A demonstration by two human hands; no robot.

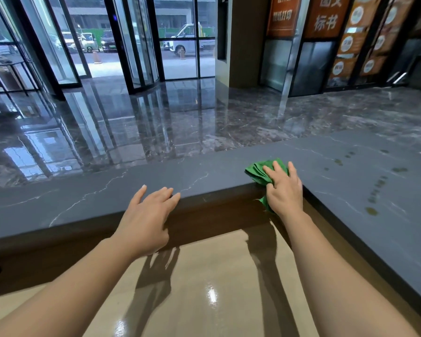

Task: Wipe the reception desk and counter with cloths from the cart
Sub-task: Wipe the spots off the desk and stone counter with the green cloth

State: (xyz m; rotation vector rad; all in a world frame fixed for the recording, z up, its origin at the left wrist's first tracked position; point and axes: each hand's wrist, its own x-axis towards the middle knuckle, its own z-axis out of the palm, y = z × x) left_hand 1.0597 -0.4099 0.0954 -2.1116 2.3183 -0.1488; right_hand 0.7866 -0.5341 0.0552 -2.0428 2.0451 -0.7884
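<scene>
Right hand [283, 190] presses green cloth [257, 172] flat-fingered onto grey counter [88, 198] corner; left hand [146, 220], fingers extended, rests empty on counter edge.

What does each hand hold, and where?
Right hand presses flat on the green cloth at the counter corner; left hand holds nothing, touching the counter edge.

Daylight through the glass doors [136, 45]; glossy glare, wide-angle edge bending.

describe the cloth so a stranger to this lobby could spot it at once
Find the dark grey stone counter that bends round a corner facing the glass doors. At its inner corner the right hand presses a crumpled cloth. Bright green, it is the counter's only vivid colour.
</scene>
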